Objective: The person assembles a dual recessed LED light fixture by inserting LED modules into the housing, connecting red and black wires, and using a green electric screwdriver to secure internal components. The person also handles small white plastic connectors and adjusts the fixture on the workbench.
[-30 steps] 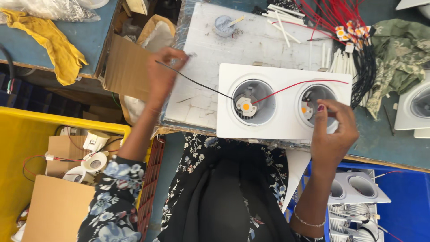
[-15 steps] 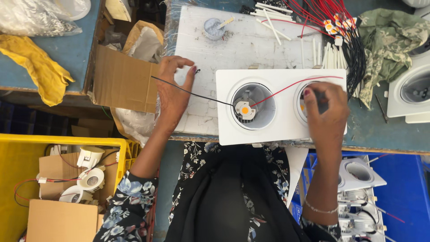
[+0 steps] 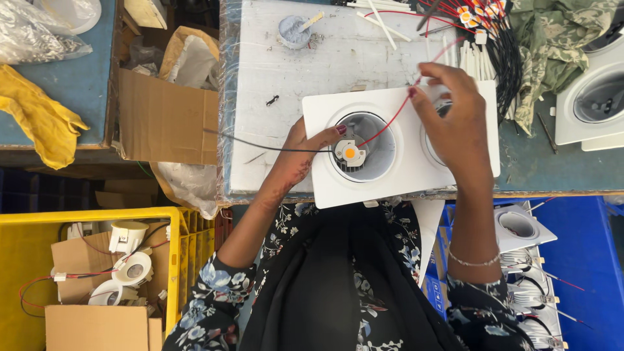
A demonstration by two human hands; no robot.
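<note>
A white twin downlight housing (image 3: 390, 185) lies on the white work board (image 3: 312, 65) at the table's front edge. Its left cup holds a small LED chip (image 3: 350, 153) with a yellow centre, with a red wire (image 3: 390, 123) and a black wire (image 3: 260, 145) running from it. My left hand (image 3: 296, 159) rests on the housing's left edge, fingertips at the left cup by the chip and the black wire. My right hand (image 3: 455, 117) covers the right cup and pinches the red wire near its upper end.
A bundle of red and black wires with LED chips (image 3: 494, 26) and a green cloth (image 3: 552, 45) lie at the back right. More white housings (image 3: 591, 97) are at the right. A yellow crate (image 3: 84, 273) with downlights stands lower left, a blue crate (image 3: 585, 260) lower right.
My left hand has moved right from the board's left edge to the housing's left cup. My right hand has risen from the right cup's lower side and now pinches the red wire.
</note>
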